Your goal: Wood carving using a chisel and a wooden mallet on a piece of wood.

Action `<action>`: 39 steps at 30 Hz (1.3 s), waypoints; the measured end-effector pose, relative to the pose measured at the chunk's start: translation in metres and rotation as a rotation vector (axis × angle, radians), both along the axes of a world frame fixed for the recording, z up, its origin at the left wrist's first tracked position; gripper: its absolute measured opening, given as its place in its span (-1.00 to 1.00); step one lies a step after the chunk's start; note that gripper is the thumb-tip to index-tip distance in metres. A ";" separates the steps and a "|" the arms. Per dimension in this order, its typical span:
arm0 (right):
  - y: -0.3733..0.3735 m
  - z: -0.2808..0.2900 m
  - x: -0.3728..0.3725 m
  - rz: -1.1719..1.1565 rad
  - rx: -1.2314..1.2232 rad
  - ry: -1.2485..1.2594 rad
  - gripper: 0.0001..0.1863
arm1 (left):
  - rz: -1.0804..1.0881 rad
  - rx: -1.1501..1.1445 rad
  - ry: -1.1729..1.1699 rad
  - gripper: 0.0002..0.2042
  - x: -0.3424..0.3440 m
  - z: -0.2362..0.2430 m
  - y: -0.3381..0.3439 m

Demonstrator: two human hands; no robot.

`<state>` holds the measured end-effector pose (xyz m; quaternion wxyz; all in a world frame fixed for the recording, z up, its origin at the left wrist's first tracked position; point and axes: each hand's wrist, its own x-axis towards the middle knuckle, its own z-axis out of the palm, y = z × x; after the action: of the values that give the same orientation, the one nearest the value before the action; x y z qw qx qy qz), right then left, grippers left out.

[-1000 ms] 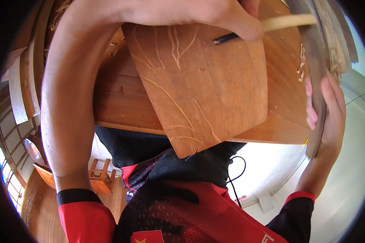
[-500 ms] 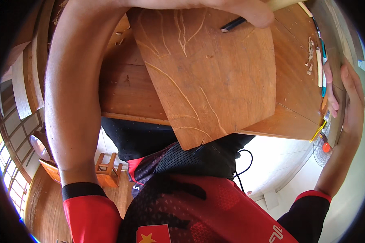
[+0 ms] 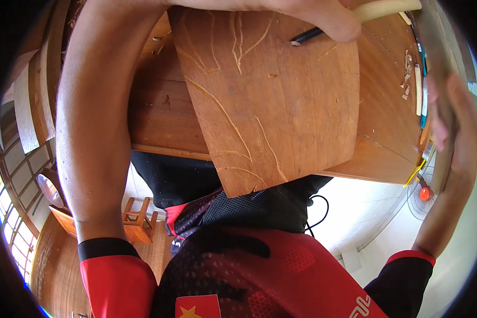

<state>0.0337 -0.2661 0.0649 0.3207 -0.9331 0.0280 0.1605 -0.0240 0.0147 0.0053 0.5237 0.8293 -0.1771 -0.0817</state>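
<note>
A brown wooden board (image 3: 273, 100) with thin cut lines lies on the worktop (image 3: 387, 132), and its near corner sticks out over the edge. At the far edge, the left hand (image 3: 281, 13) is closed around a pale-handled carving tool (image 3: 350, 18) whose dark tip touches the board. The right hand (image 3: 450, 124) wraps around the worktop's right edge. Wood chips (image 3: 407, 66) lie near it.

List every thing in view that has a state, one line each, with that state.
Wooden board: flat on the bench, one corner past the edge, carved with thin lines.
Carving tool: held in the left hand, dark tip on the board.
Right hand: blurred at the bench's right edge; grip unclear.
Workbench: scattered with wood chips.
</note>
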 end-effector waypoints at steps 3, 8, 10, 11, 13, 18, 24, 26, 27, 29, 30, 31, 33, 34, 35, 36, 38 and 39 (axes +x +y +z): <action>-0.008 0.013 -0.003 0.054 0.096 0.102 -0.45 | -0.042 -0.033 -0.067 -0.81 0.005 -0.003 0.001; -0.019 0.009 0.005 0.277 0.102 0.139 -0.48 | -0.014 0.017 -0.026 -0.80 0.003 0.002 -0.002; -0.030 0.010 0.015 0.177 0.141 0.156 -0.46 | -0.012 0.011 -0.044 -0.80 0.003 0.001 0.000; -0.029 0.011 0.014 0.177 0.140 0.155 -0.46 | -0.045 0.002 -0.035 -0.81 0.004 0.001 -0.001; -0.024 0.014 0.008 0.236 0.100 0.179 -0.44 | -0.077 -0.009 -0.028 -0.81 0.004 0.002 -0.002; -0.011 0.018 -0.002 0.046 0.048 0.010 -0.44 | -0.030 0.165 -0.160 -0.83 -0.006 0.006 -0.007; -0.007 0.013 -0.016 0.102 0.110 0.049 -0.51 | -0.113 -0.025 -0.168 -0.83 0.003 -0.006 0.003; -0.020 0.018 -0.006 0.079 0.249 0.119 -0.53 | -0.119 -0.069 -0.139 -0.83 0.004 -0.009 0.002; -0.021 0.018 -0.008 0.082 0.252 0.119 -0.53 | -0.123 -0.106 -0.106 -0.84 0.003 -0.007 0.002; -0.024 0.018 -0.014 0.081 0.273 0.210 -0.51 | -0.105 -0.068 -0.124 -0.84 0.003 -0.003 0.003; -0.013 0.016 -0.013 0.063 0.338 0.096 -0.51 | -0.092 -0.031 -0.136 -0.83 0.002 0.000 0.002; -0.010 0.016 -0.018 0.060 0.339 0.098 -0.51 | -0.094 -0.030 -0.133 -0.83 -0.001 0.002 -0.002; -0.007 0.016 -0.028 0.108 0.231 0.150 -0.51 | -0.043 0.119 -0.132 -0.83 -0.007 0.007 -0.008; -0.019 0.017 -0.021 0.025 0.196 0.091 -0.51 | -0.047 0.113 -0.138 -0.83 -0.003 0.004 -0.006; -0.018 0.016 -0.018 0.026 0.197 0.094 -0.51 | -0.083 0.054 -0.112 -0.83 0.000 0.002 -0.004; -0.015 0.015 -0.016 0.066 0.171 0.136 -0.52 | -0.122 -0.007 -0.087 -0.83 0.001 -0.001 -0.003; -0.008 0.009 -0.026 0.137 0.204 0.138 -0.54 | -0.131 0.004 -0.106 -0.82 0.004 -0.006 -0.001; -0.010 0.024 -0.019 0.145 0.211 0.131 -0.54 | -0.127 0.023 -0.134 -0.81 -0.002 0.011 0.003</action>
<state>0.0150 -0.2759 0.0891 0.4018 -0.8813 -0.0357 0.2461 -0.0258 0.0175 0.0164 0.4946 0.8260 -0.2632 -0.0612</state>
